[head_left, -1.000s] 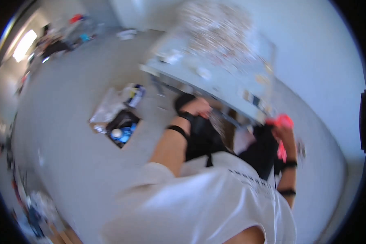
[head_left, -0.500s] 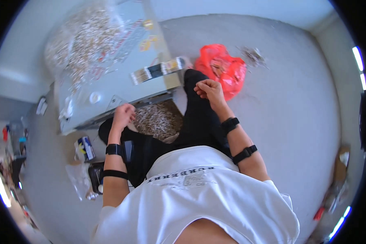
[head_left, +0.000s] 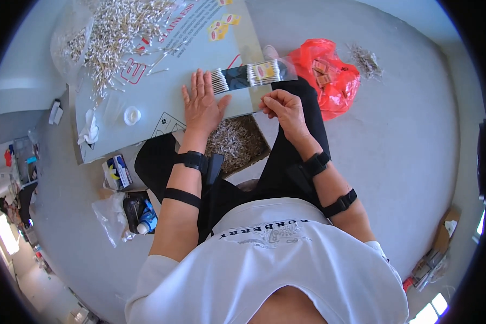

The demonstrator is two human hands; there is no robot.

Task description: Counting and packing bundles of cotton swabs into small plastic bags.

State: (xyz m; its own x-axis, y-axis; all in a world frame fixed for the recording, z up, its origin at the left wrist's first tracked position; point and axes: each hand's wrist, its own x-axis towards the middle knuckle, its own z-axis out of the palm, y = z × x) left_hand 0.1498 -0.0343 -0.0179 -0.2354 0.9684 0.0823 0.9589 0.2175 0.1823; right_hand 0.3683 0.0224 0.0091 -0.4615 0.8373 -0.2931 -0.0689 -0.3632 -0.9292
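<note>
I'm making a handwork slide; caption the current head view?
Left hand spread flat on a pale table beside a row of cotton swabs, right hand curled near the edge, red bag at right.

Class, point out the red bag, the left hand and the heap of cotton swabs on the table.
Red bag (head_left: 337, 102): head view, near side.
Left hand (head_left: 203, 107): head view, its back.
Cotton swabs (head_left: 119, 40): head view, middle of heap.

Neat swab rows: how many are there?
2: one row beside the left hand, another row farther right with a yellow card; more may be hidden under that hand.
</note>
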